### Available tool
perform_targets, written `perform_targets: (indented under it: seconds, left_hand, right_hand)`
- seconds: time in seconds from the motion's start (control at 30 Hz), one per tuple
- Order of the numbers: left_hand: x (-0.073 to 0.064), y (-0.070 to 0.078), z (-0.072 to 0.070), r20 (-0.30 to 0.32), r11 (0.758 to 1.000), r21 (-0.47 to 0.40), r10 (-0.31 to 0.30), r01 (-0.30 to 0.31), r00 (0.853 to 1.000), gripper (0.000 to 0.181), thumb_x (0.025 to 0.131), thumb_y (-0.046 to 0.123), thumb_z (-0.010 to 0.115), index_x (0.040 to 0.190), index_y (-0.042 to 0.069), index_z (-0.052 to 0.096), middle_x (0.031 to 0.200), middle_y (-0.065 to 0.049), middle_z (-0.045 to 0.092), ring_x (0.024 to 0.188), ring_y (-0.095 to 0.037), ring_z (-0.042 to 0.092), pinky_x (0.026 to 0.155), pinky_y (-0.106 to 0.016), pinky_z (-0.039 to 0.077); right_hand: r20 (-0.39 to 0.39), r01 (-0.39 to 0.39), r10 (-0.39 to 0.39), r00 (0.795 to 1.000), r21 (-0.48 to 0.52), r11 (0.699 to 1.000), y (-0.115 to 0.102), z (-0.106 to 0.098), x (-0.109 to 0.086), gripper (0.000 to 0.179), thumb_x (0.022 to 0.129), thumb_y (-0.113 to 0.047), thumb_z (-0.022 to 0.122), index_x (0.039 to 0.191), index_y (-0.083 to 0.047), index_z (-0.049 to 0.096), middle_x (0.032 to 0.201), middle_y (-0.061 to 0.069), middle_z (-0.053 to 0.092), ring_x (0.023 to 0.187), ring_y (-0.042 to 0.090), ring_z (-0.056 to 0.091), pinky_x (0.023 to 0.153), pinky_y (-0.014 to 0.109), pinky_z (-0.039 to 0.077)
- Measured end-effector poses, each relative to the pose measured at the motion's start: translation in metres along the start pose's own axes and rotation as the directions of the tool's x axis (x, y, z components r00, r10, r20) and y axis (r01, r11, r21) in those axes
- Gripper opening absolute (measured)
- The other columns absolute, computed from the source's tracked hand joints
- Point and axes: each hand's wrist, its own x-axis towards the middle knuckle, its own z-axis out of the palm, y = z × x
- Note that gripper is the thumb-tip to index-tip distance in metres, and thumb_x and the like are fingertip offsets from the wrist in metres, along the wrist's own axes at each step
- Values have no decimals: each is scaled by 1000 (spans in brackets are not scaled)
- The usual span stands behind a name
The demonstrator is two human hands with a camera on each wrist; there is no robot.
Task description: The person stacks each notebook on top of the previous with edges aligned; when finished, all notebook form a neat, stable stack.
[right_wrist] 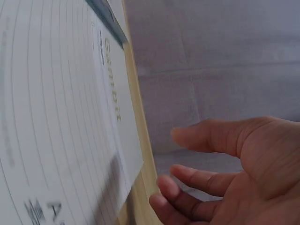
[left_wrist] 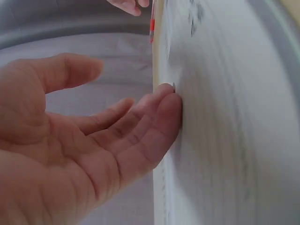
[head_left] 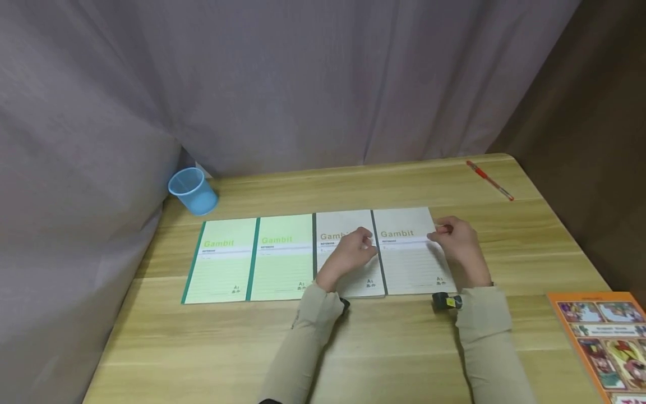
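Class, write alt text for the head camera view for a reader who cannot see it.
Four Gambit notebooks lie side by side on a wooden table, two green and two grey; the left hand and right hand rest at the grey pair. A blue cup and red pen sit farther back.

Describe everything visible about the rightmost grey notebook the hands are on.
The rightmost grey notebook lies flat and closed on the wooden table, last in a row of four, edge to edge with another grey one. Its pale grey lined cover reads "Gambit" in tan, with a dark spine strip along its left side. It looks like thin paper card. The left hand rests at its left edge, fingers fairly straight; the right hand is at its upper right corner.
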Motion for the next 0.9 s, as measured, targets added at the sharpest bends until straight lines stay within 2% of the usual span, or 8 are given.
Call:
perform_targets:
  seconds: [0.17,0.27,0.4,0.57,0.7,0.77,0.9]
  left_hand:
    - [0,4,9,43,1000,-17,24,-23,999,45,98,16,59,139,-1,54,131,-14,63,111,-23,61,92,-32,49]
    - [0,5,13,63,999,-26,39,-37,997,44,97,16,58,139,0,56,133,-14,63,106,-20,60,93,-31,48]
    - [-1,4,16,76,999,-30,39,-37,996,44,97,16,59,138,0,57,133,-14,63,97,-19,58,91,-30,47]
    - [-2,2,20,92,1000,-9,22,-21,995,46,98,17,59,141,0,55,141,-14,58,124,-22,55,106,-33,42]
    - [-1,0,21,118,1000,8,20,-21,993,48,100,18,57,144,0,53,147,-13,53,136,-23,48,111,-34,38]
    - [-1,-1,20,128,1000,10,24,-26,991,47,101,18,55,144,0,53,148,-13,53,137,-24,47,111,-35,38]
    - [2,-4,16,131,999,-2,44,-44,990,46,102,19,54,144,-1,53,147,-13,53,138,-26,46,111,-34,38]
  right_hand:
    - [63,-66,66,996,-4,998,7,-8,-3,62,95,-13,62,141,18,37,129,37,47,119,49,46,100,58,41]
    - [112,-119,121,986,-31,992,8,-10,-5,66,95,-18,61,143,18,34,135,39,42,123,52,44,103,61,39]
    - [160,-169,175,971,-47,984,8,-10,-6,67,97,-22,58,143,18,32,134,39,42,119,50,46,99,59,42]
    - [174,-227,226,958,-16,974,10,-6,-9,63,101,-20,51,145,19,30,138,41,39,122,50,45,100,59,42]
    - [174,-287,268,948,96,953,15,-4,-9,60,100,-13,49,145,21,29,139,39,40,119,43,47,97,52,45]
    - [171,-294,269,948,140,946,18,-4,-8,58,98,-9,50,143,22,32,135,37,45,109,35,53,88,41,50]
    - [176,-288,259,950,159,944,19,-3,0,52,96,-5,54,139,22,40,126,33,53,91,23,59,70,26,50]
